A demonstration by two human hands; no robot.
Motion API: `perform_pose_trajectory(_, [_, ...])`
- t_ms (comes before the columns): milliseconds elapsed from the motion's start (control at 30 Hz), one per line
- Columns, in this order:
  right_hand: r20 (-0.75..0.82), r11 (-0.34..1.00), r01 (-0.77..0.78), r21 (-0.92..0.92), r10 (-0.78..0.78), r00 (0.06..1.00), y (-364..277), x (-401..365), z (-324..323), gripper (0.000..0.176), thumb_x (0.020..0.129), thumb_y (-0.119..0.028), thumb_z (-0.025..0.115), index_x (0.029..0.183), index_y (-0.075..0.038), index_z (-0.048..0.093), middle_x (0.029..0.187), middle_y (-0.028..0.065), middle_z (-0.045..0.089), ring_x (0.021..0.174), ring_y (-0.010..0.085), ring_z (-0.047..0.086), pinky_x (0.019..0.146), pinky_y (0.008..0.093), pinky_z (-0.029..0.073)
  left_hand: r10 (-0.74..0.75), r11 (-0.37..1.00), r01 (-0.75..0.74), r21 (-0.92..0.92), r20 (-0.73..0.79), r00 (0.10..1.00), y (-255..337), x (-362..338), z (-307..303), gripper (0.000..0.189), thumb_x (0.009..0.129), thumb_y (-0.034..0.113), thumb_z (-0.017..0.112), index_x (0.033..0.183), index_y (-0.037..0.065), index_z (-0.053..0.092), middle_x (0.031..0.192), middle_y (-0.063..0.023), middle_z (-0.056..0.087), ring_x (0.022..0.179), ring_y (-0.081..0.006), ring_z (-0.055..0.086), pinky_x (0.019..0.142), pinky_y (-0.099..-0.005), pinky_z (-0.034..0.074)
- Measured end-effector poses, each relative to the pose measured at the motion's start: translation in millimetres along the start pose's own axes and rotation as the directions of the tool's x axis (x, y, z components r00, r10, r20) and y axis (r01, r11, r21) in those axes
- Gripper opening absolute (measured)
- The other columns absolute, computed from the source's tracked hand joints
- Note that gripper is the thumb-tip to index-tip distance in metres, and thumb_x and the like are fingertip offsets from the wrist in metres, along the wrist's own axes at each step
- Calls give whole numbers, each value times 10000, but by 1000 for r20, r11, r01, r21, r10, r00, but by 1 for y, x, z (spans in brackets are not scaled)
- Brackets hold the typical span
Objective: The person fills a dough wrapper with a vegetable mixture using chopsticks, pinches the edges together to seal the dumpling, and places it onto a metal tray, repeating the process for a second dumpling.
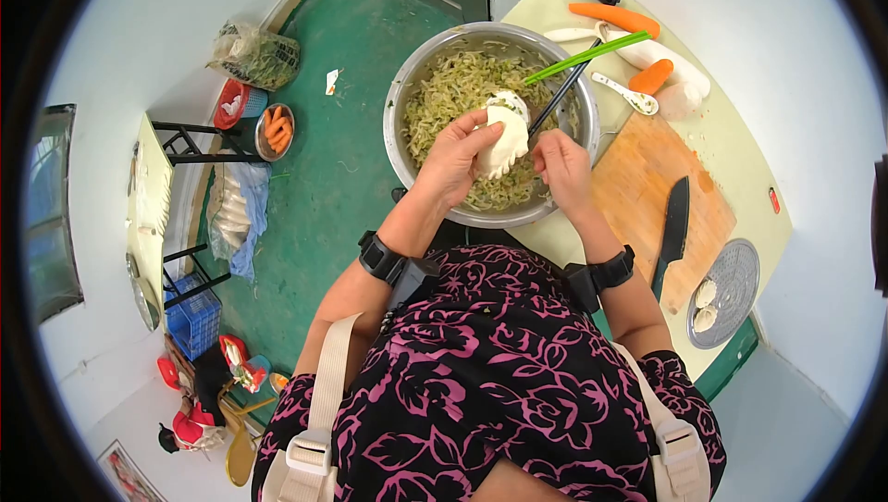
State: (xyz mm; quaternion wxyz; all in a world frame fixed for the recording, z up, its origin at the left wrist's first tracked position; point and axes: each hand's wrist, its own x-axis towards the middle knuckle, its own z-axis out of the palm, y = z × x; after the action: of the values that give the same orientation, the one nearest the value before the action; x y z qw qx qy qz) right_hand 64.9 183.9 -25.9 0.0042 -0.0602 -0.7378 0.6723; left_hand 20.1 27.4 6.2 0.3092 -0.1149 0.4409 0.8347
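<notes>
Over the large metal bowl [403, 146] of shredded green filling [453, 86], my left hand [453, 158] pinches a pale, half-moon dumpling [504, 143] with a pleated edge. Just right of it, my right hand [562, 167] is closed, its fingers curled in and nothing showing between them. A small white dish or spoon [508, 104] with some filling shows right behind the dumpling. Bright green chopsticks [592, 58] and a dark pair of sticks [566, 86] lean across the bowl's right rim.
Right of the bowl, the table holds a cutting board [638, 187], a black knife [673, 224], a patterned spoon [625, 93], carrots [615, 17] and a white radish [680, 67]. Two dumplings [705, 306] lie on a grey perforated tray [740, 280]. A carrot bowl [288, 136] stands on the floor at left.
</notes>
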Motion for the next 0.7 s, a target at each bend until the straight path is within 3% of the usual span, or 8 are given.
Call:
perform_pose_trajectory(33, [-10, 997, 5, -77, -6, 1000, 0, 2, -1, 300, 851, -244, 482, 683, 4, 487, 512, 63, 442, 484, 89, 431, 449, 245, 349, -10, 1000, 10, 8, 8, 1000, 0, 1, 0, 233, 797, 80, 544, 1022, 23, 525, 937, -57, 590, 823, -107, 576, 707, -224, 477])
perform_pose_trajectory(200, [15, 978, 167, -124, -166, 986, 0, 2, 5, 291, 830, -251, 525, 688, 0, 487, 521, 75, 438, 474, 119, 402, 450, 261, 347, -70, 997, 67, 46, 71, 995, -4, 4, -4, 234, 793, 85, 550, 1018, 25, 520, 912, -53, 591, 774, -99, 583, 663, -209, 487])
perform_pose_trajectory(333, [46, 950, 234, -204, -230, 972, -2, 3, 5, 298, 826, -257, 524, 678, -5, 473, 522, 104, 434, 451, 178, 390, 444, 275, 346, -60, 995, 56, 79, 41, 997, -3, 2, -1, 245, 786, 91, 561, 1018, 28, 514, 892, -46, 590, 745, -100, 586, 637, -209, 492])
perform_pose_trajectory(533, [65, 933, 240, -267, -231, 971, 0, 3, 6, 297, 836, -242, 492, 650, -15, 449, 523, 138, 448, 451, 281, 440, 431, 326, 348, -35, 984, 34, 174, 6, 999, -6, 3, -4, 246, 784, 103, 570, 1011, 25, 520, 890, -52, 589, 759, -112, 582, 657, -226, 487])
perform_pose_trajectory(700, [83, 884, 263, -387, -250, 965, 0, 2, 6, 277, 834, -218, 487, 649, -13, 459, 546, 155, 475, 480, 308, 470, 435, 339, 358, 32, 967, -29, 255, -11, 999, -5, 6, -8, 245, 792, 119, 562, 1010, 11, 539, 914, -64, 591, 785, -113, 573, 683, -236, 474])
